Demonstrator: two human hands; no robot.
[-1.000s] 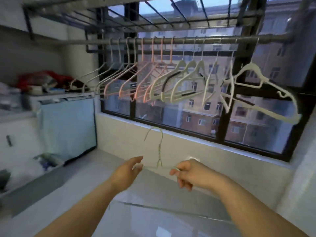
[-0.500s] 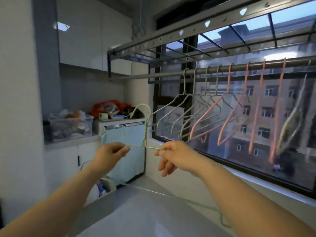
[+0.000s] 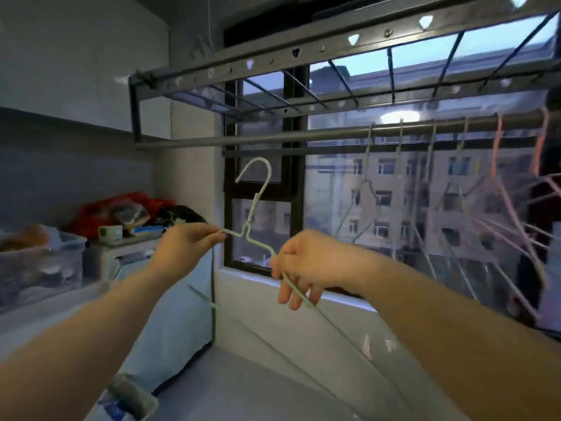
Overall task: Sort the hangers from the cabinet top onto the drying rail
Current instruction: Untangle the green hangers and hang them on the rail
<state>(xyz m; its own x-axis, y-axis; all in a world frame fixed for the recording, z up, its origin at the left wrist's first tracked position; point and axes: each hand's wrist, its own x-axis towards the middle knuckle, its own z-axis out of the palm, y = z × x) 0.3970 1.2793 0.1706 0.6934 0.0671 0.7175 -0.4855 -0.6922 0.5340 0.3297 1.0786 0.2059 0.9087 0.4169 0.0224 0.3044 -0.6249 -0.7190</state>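
Between the two hands: one thin green hanger [image 3: 253, 208] is held, with its hook pointed up.
Left hand [image 3: 185, 247]: the wire just beside the neck is pinched by the fingertips.
Right hand [image 3: 306, 262]: the sloping shoulder wire is pinched by the thumb and first finger. The other fingers are left hanging loose.
What has changed: the hanger has been lifted. A second ago it was held low, far under the drying rail [image 3: 258, 138]. Now the hook is up near the rail, above both hands, but the rail is not touched yet.
Also changed: the view has been turned to the left. A bare part of the rail is now seen right above the hands.
What it means: the hanger is probably about to be hung. The hook must still be raised over the rail and let down on it.
Below the hands: the grey cabinet top [image 3: 212, 390] is seen. Whether more hangers are left there cannot be told.
Count of hands: two.
Count of held hangers: one.
Count of rails: one.
Count of hung hangers [image 3: 400, 141], up and to the right of the right hand: four pale green and two orange hooks are counted. They are blurred, so more may be hidden past the edge.
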